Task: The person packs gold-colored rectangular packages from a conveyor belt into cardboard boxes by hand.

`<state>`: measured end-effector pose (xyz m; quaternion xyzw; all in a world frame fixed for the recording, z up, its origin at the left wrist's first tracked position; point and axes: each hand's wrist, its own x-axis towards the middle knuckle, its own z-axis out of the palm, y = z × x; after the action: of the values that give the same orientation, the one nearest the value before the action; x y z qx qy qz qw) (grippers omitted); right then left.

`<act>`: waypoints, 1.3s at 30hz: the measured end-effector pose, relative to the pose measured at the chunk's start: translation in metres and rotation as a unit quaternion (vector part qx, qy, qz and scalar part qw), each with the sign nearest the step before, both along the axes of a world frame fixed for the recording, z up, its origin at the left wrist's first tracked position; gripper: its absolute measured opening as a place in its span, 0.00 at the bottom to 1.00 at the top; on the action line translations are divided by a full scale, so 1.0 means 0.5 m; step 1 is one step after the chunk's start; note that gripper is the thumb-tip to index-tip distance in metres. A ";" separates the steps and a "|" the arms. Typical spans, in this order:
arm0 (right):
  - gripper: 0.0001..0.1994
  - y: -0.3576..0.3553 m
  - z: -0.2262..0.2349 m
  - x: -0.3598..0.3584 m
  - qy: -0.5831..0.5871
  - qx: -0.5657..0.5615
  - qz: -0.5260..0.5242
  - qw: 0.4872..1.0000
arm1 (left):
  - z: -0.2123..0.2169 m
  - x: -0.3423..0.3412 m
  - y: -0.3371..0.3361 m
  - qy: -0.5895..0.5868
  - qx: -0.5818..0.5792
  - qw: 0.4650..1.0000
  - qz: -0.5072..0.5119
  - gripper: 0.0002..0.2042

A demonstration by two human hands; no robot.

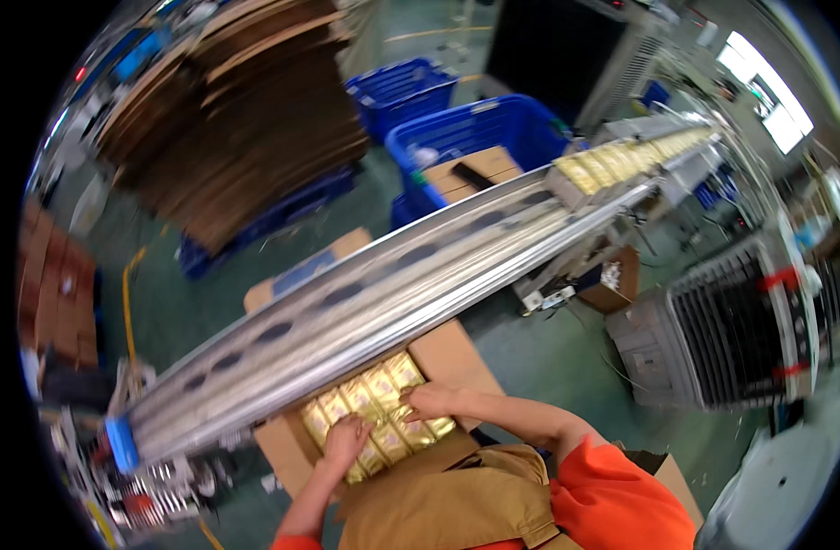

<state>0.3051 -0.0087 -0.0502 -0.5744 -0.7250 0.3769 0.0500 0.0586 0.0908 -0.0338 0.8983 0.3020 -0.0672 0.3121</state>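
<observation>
Lower centre: left hand (pixel 347 439) and right hand (pixel 427 401) rest, fingers bent, on gold packs (pixel 359 396); blur hides any pinch; carton (pixel 455 362) sits beside conveyor (pixel 401 291), presumably for short reach

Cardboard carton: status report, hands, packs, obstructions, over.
Left hand and right hand on gold-wrapped packs. Packs in rows inside cardboard carton. Conveyor close along far side.

Two hands (pixel 346 438), one conveyor (pixel 392 286), at least two blue baskets (pixel 479 133) and at least three cartons (pixel 452 359) are visible.
</observation>
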 end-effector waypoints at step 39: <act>0.58 0.039 0.317 0.880 -0.108 0.020 -0.428 0.897 | 0.213 0.598 0.176 -0.162 -0.224 0.921 0.274 0.36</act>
<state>0.7450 0.0107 0.1082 -0.8653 -0.4170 0.2405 0.1397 0.3576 0.1791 0.0726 0.6854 0.4589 0.1019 0.5561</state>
